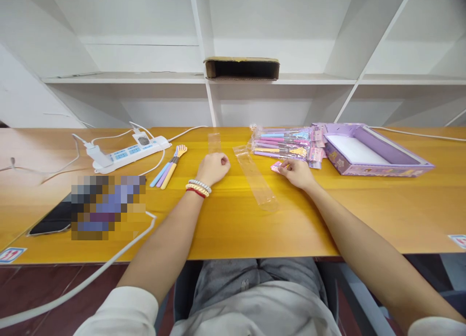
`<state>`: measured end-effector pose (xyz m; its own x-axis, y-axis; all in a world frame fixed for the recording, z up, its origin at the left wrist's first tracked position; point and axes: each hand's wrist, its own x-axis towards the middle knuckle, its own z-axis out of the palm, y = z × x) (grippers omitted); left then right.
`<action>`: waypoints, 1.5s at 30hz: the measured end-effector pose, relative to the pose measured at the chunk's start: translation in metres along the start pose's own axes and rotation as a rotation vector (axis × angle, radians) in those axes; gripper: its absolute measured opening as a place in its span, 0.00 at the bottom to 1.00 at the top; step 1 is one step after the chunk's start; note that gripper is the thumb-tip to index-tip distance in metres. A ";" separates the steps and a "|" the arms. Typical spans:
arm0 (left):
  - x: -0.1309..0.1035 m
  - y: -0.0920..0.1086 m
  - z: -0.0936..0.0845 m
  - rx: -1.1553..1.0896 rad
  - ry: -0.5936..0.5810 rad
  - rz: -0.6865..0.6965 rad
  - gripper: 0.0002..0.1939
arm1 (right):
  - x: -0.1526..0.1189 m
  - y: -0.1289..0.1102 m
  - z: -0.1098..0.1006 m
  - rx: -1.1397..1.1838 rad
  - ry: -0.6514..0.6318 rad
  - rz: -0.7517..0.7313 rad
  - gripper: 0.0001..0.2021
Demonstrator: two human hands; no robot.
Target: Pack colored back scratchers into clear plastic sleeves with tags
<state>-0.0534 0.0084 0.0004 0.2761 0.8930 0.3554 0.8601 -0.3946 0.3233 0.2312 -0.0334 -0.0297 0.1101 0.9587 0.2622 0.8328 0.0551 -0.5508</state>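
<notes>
- The right hand (296, 173) has its fingertips closed together on a small pink card (275, 167), which lies almost flat just above or upon the worktop (225, 229); which of the two, one cannot tell.
- The left hand (213, 166) is bent inward, with its fingers curled and partly hidden; whether it grips something, one cannot tell. A second clear piece (214, 141) reaches out from its far side.
- Between the two hands there lies a long clear bag (255, 178), flat on the worktop. Its long axis goes slantwise, from the far end near the left hand to the near end on the person's right.
- The left hand is the nearer one to this bag, just beside its far end. The card in the right hand is to the right of the bag, and apart from it.
- To the left of the left hand, the blue, purple and yellow handles (168, 171) lie side by side, their near ends spread apart.
- Beyond the right hand are the packed items (280, 144) in clear wrapping, and farther to the right stands the open purple box (378, 171).
</notes>
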 end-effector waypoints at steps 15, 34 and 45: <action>0.004 -0.014 -0.005 0.057 0.026 -0.149 0.11 | -0.002 -0.003 -0.002 0.029 -0.012 -0.038 0.18; 0.001 -0.054 -0.022 0.305 0.066 -0.692 0.28 | -0.003 -0.002 -0.002 0.048 -0.019 -0.063 0.17; -0.001 -0.061 -0.021 0.300 0.066 -0.708 0.26 | -0.003 -0.001 -0.001 0.028 -0.026 -0.096 0.19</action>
<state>-0.1149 0.0271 -0.0011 -0.4016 0.8921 0.2070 0.9042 0.3503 0.2446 0.2302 -0.0370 -0.0291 0.0159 0.9556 0.2942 0.8230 0.1545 -0.5466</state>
